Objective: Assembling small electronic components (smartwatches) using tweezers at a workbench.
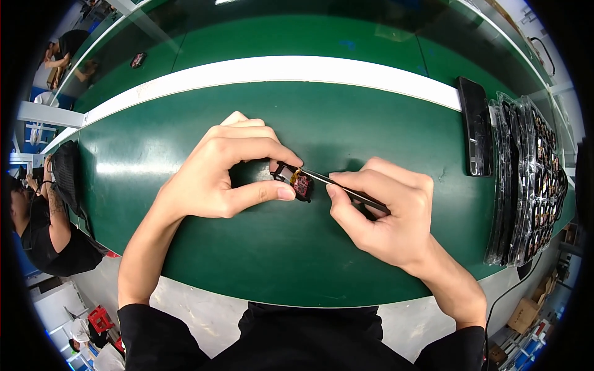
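Note:
Between the thumb and fingers of my left hand [232, 164] is a small black electronic device [301, 185], its housing uncovered to show a reddish circuit board and a silver block. My right hand [390, 207] grips dark tweezers [356, 195] like a pen. The tweezers' tip reaches the upper edge of the device, close to my left index fingertip. Whether the tip grips any part is too small to tell. Both hands are above the green tabletop [346, 266].
At the right stand stacked clear plastic trays [526, 179] filled with small parts, beside a black phone-like slab [475, 127]. A white rail [278, 69] crosses the far side. Beyond it lies another small device [138, 60]. A black bag [67, 176] and a seated person [55, 229] are at the left.

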